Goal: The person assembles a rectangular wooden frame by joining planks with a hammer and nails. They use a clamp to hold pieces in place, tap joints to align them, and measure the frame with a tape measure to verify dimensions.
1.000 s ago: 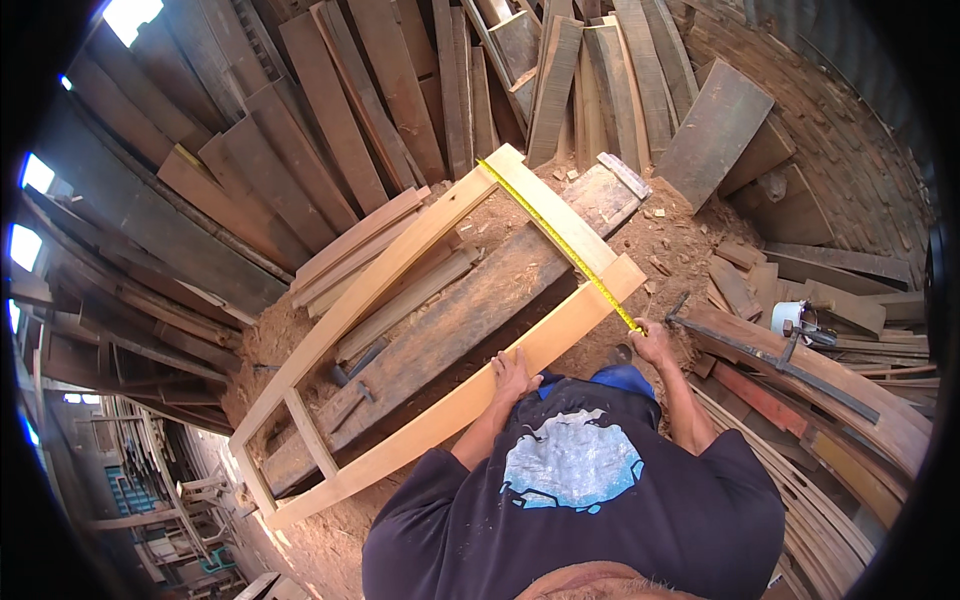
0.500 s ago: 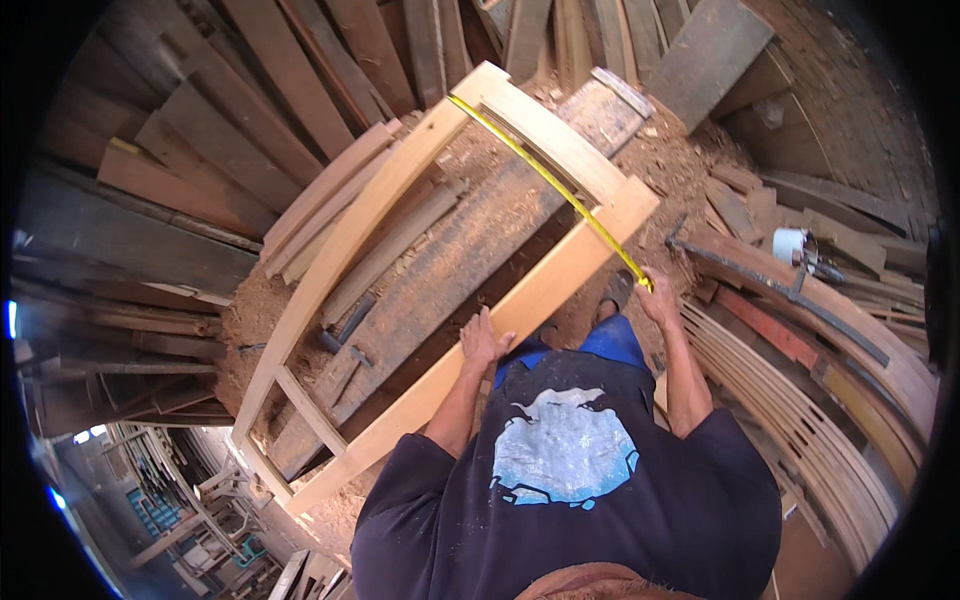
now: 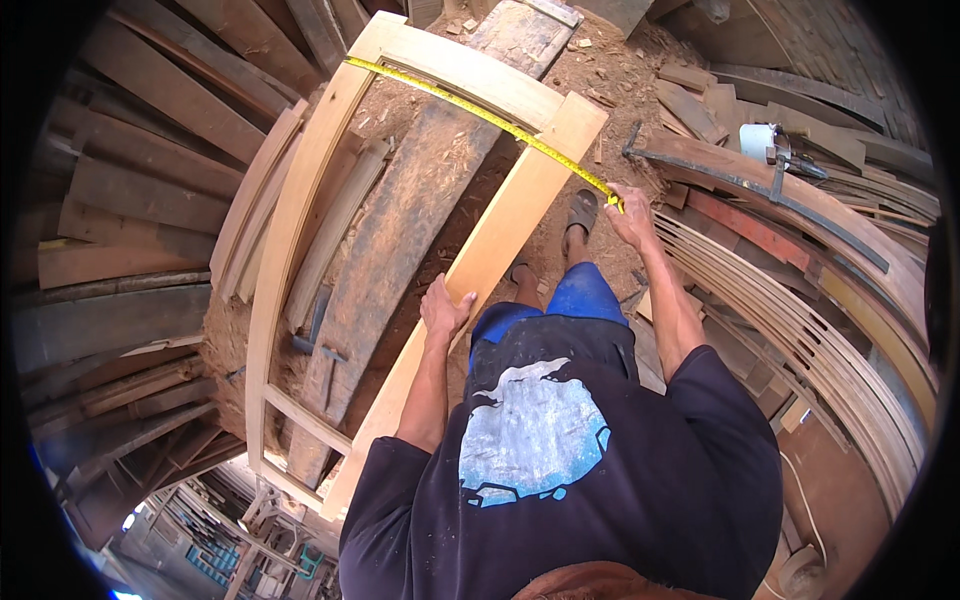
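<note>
A pale wooden frame (image 3: pixel 525 195) with long side rails and short crosspieces lies over a thick worn plank (image 3: pixel 415 200). My left hand (image 3: pixel 445 305) grips its near rail about midway, the thumb over one edge and the fingers at the other. My right hand (image 3: pixel 632 214) is closed around the yellow end of a tape measure, just off the frame's right corner. The yellow tape (image 3: pixel 455 100) stretches across the frame's far end, from the far left corner to my right hand. Most of the tape's case is hidden by my fingers.
A hammer (image 3: pixel 318 345) rests on the plank inside the frame. Dark boards (image 3: pixel 150 190) are stacked at the left. Long curved slats (image 3: pixel 790 330), a clamp (image 3: pixel 775 180) and a white-and-blue power tool (image 3: pixel 765 145) lie at the right. Sawdust and wood scraps cover the ground.
The view has turned and shifted, so the frame sits further left and steeper in the picture. Both hands keep their holds, and the tape still spans the frame's far end.
</note>
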Demonstrator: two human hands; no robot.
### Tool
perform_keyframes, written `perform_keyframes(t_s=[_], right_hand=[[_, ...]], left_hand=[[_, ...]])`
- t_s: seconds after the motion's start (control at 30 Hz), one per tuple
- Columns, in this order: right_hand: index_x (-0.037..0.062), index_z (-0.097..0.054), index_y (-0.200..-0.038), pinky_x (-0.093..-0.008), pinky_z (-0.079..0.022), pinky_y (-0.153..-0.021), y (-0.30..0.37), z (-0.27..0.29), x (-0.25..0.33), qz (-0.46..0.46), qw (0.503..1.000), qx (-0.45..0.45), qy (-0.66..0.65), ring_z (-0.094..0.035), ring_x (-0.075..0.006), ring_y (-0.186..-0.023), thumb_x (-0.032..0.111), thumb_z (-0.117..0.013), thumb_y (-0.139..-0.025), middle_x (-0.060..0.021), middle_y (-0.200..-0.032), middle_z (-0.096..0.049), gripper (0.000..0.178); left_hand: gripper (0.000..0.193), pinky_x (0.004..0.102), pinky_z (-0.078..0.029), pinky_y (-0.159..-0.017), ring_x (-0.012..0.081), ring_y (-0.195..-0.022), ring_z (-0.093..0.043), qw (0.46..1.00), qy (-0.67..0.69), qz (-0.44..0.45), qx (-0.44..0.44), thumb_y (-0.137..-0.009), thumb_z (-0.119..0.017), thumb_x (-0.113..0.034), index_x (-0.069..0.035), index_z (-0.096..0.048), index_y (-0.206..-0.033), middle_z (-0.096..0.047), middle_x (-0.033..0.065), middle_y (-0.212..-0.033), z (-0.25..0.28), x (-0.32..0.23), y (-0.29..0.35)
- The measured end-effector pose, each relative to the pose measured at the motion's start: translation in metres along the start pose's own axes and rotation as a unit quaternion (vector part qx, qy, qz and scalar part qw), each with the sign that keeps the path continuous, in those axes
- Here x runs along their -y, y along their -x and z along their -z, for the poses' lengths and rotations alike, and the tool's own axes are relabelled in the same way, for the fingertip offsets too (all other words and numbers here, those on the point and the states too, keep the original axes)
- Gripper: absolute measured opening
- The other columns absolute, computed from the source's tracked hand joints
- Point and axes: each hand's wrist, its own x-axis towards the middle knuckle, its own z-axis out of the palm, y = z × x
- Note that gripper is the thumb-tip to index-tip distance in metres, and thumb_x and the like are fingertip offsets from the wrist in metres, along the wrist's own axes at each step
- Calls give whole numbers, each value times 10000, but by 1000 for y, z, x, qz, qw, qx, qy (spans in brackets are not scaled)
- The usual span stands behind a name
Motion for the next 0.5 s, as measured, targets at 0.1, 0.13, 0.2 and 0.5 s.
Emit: perform_keyframes(t_s=[0.1,0.13,0.2,0.5], right_hand=[[68,-637,-1314,-442,-412,-1086,-3,-2,-3,0,1000,5,-3,-555,-365,-1227,257,-661,-844,-214,-1264,-633,507],[66,-637,-1315,-439,-410,-1090,-4,-4,-4,6,1000,5,-7,-553,-361,-1234,259,-663,-843,-210,-1278,-631,510],[62,-637,-1315,-436,-406,-1097,-4,-4,-9,7,1000,6,-10,-551,-355,-1246,262,-669,-841,-201,-1297,-631,516],[62,-643,-1307,-439,-410,-1094,-3,-4,-11,1,1000,6,-8,-559,-362,-1238,262,-676,-835,-205,-1256,-655,514]], left_hand=[[914,491,-331,-1144,389,-1366,-438,1000,3,1,9,-802,-778,-470,-40,-371,-1498,-478,206,-1474,2,1,-1],[913,491,-331,-1145,388,-1365,-439,1000,4,2,10,-801,-779,-469,-39,-372,-1497,-479,205,-1473,2,1,0],[913,490,-332,-1145,386,-1363,-443,1000,2,-1,20,-799,-781,-468,-39,-375,-1495,-481,205,-1471,2,0,-3],[908,486,-333,-1148,378,-1366,-445,999,8,1,47,-791,-791,-469,-48,-388,-1487,-488,192,-1469,4,0,-7]])
